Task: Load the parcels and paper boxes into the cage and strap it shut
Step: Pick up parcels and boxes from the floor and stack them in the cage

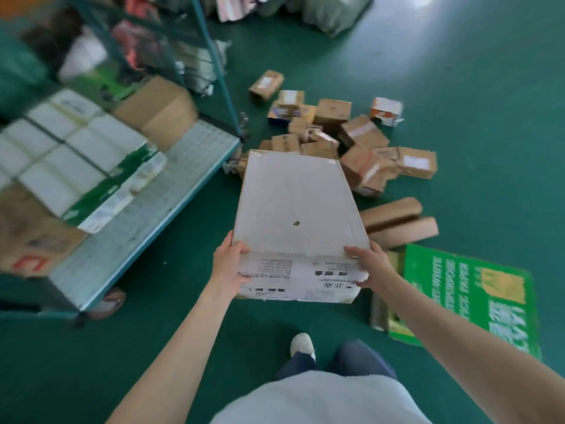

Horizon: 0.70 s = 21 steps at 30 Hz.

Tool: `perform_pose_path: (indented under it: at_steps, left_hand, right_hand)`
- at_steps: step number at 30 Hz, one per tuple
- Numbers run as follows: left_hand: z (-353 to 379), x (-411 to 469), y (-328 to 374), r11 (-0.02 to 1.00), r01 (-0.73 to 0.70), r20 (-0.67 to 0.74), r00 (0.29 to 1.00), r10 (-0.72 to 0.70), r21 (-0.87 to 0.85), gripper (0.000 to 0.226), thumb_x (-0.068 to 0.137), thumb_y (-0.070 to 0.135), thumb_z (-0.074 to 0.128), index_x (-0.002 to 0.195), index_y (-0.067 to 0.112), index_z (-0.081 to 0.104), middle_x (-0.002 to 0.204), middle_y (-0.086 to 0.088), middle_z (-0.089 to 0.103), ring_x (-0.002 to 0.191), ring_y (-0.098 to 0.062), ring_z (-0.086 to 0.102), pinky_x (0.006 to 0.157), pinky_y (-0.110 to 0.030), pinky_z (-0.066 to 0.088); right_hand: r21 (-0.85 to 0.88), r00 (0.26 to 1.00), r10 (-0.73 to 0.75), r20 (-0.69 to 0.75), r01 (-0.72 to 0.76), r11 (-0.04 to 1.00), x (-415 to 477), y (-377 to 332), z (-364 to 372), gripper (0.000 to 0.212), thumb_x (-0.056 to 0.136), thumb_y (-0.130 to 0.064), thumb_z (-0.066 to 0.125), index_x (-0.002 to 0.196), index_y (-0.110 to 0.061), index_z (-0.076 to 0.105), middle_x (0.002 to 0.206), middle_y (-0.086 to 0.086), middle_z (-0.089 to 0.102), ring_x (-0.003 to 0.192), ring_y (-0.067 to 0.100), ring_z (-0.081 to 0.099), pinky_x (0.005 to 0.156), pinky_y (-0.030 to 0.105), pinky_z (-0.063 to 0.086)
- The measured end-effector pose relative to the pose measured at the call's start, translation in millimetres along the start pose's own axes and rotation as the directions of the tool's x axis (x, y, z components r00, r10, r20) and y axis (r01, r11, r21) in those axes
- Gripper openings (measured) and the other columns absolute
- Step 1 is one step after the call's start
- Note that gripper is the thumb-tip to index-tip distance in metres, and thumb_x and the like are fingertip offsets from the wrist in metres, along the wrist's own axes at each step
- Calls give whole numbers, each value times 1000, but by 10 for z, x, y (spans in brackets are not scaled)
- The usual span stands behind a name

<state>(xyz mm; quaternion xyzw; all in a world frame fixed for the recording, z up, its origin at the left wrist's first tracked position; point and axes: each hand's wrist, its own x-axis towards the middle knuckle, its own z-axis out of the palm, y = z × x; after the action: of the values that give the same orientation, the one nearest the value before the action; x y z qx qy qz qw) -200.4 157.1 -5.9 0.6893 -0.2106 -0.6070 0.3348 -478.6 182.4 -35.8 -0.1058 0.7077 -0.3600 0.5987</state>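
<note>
I hold a large white cardboard box (293, 209) in front of me, lifted off the green floor and tilted away. My left hand (228, 264) grips its near left corner; my right hand (371, 264) grips its near right corner. Left of it stands the wire cage (171, 166), with its open side towards me and a pale floor plate. Inside lie white-and-green paper boxes (76, 154) and brown cartons (159, 108). Beyond the held box, several small brown parcels (357, 139) lie heaped on the floor.
Two long brown boxes (397, 221) lie right of the held box. A flattened green printed carton (470, 295) lies on the floor at my right. Grey sacks (330, 13) are piled at the far end. My feet (302, 344) are below.
</note>
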Motion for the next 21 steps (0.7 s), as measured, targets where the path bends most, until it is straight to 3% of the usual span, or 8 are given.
perform_pose_path:
  at_steps: [1,4,5,7,10,16,18,21]
  left_hand:
    - [-170,27,90,999,-9,-48,999,7,-41,34,86,7,51,93,39,61,150,6,36,124,-33,46,86,-68,49]
    - [-476,70,269,993,-41,-134,991,26,-114,52,87,6,48,129,38,54,136,3,47,113,-28,52,90,-65,48]
    - [-562,79,329,990,-48,-159,987,26,-134,52,88,6,46,129,37,53,131,1,52,110,-27,53,92,-64,47]
    - [-756,117,463,981,-71,-219,975,30,-183,45,87,5,44,111,41,59,122,-2,59,105,-27,56,92,-61,47]
    - [-1011,228,698,962,-97,-317,948,11,-257,44,86,6,45,101,44,59,116,-1,61,105,-30,57,92,-61,47]
    - [-1351,553,1192,892,-213,-482,876,-6,-398,49,88,4,44,123,36,55,123,-2,49,98,-20,51,92,-64,46]
    - [-1436,651,1395,864,-242,-521,853,-27,-442,53,89,2,43,131,34,51,117,2,50,96,-17,49,94,-65,45]
    - [-1532,730,1605,833,-283,-561,827,-40,-476,49,90,0,43,127,33,51,107,4,52,93,-16,50,95,-64,45]
  right_hand:
    - [-47,999,-5,44,7,999,68,-79,243,47,85,-10,71,123,-21,47,117,6,56,92,24,56,65,46,48]
    - [-154,993,1,118,17,988,190,-290,766,59,81,-10,75,132,-20,47,124,8,57,108,32,57,81,58,51]
    - [-184,989,2,146,25,983,223,-369,937,62,81,-9,75,135,-20,46,126,9,56,111,33,56,88,62,49]
    - [-249,977,8,215,47,967,312,-557,1326,66,82,-9,73,140,-21,43,125,6,55,112,33,53,96,65,44]
    - [-325,948,4,319,106,940,455,-902,1899,63,85,-8,71,140,-20,43,112,3,54,104,29,52,95,62,45]
    - [-417,875,23,484,208,885,702,-1657,2980,66,86,-4,69,144,-20,41,107,2,55,99,26,53,95,61,44]
    - [-433,847,19,531,252,865,750,-1908,3307,65,88,-4,67,144,-20,41,104,0,56,105,27,51,97,60,43]
    - [-461,808,27,589,309,832,768,-2140,3642,53,89,-4,66,135,-21,47,107,0,60,110,29,52,100,63,42]
